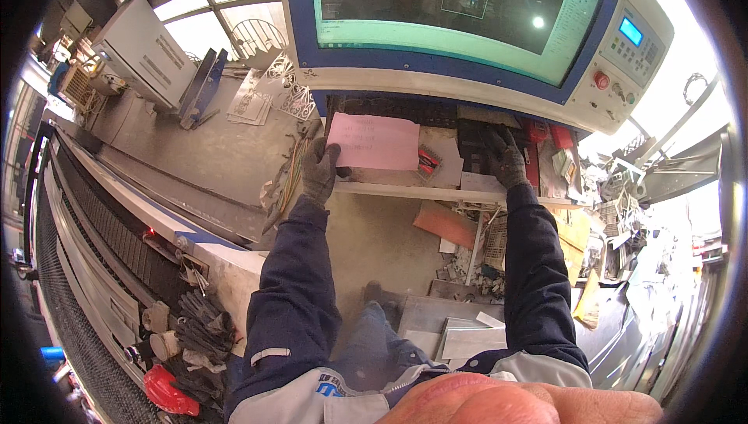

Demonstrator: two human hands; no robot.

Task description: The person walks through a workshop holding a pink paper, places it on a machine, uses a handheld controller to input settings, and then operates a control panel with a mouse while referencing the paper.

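A dark grey knitted glove covers my left hand (319, 171), which is closed at the left edge of a pink sheet of paper (374, 142) with faint writing. The sheet lies over the shelf (405, 190) below a large monitor (460, 19). My right hand (506, 159), gloved too, rests farther right on the same shelf. Its fingers stretch forward over a dark surface (474, 139); whether anything small lies beneath them is hidden. Between my hands is a small red and black object (428, 161) on a card. Behind the paper runs a dark keyboard (393, 109).
A control panel with a red emergency button (601, 79) flanks the monitor. Red items (545, 132) lie right of my hand. A long machine bed (101, 268) runs along the left, with dark gloves (204, 323) and a red helmet-like object (167, 391). Metal scraps (471, 272) lie under the shelf.
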